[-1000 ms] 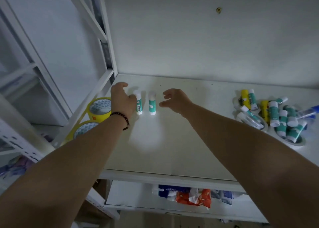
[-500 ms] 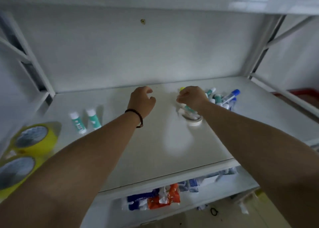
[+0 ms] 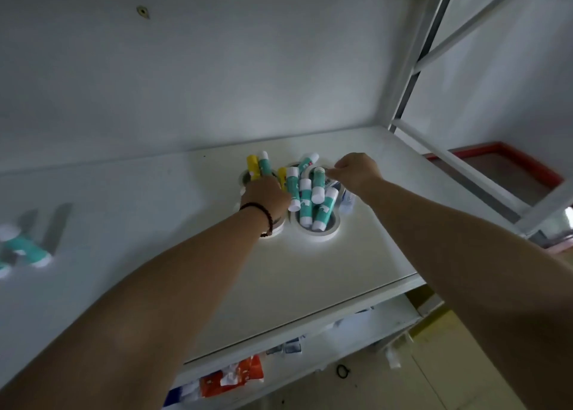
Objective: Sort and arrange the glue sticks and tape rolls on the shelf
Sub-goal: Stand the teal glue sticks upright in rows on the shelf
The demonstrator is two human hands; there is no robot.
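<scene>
A heap of teal and yellow glue sticks (image 3: 305, 198) lies across white tape rolls (image 3: 319, 234) in the middle of the white shelf (image 3: 310, 285). My left hand (image 3: 265, 197), a dark bead bracelet on its wrist, rests on the heap's left side. Its fingers are curled down against a teal stick (image 3: 293, 189) and hidden from me. My right hand (image 3: 356, 169) reaches in from the right and pinches the end of another teal glue stick (image 3: 318, 178). Two more teal glue sticks (image 3: 28, 250) sit apart at the far left, blurred.
The back wall stands close behind the heap. The shelf's metal post and slanted braces (image 3: 465, 167) rise at the right. Orange and blue packets (image 3: 232, 378) lie on the lower shelf under the front edge. A red-edged surface (image 3: 508, 161) shows beyond the frame.
The view has swung right, and the yellow tape rolls are out of sight. Both hands moved from the middle of the shelf onto the heap. The right hand now pinches a teal stick.
</scene>
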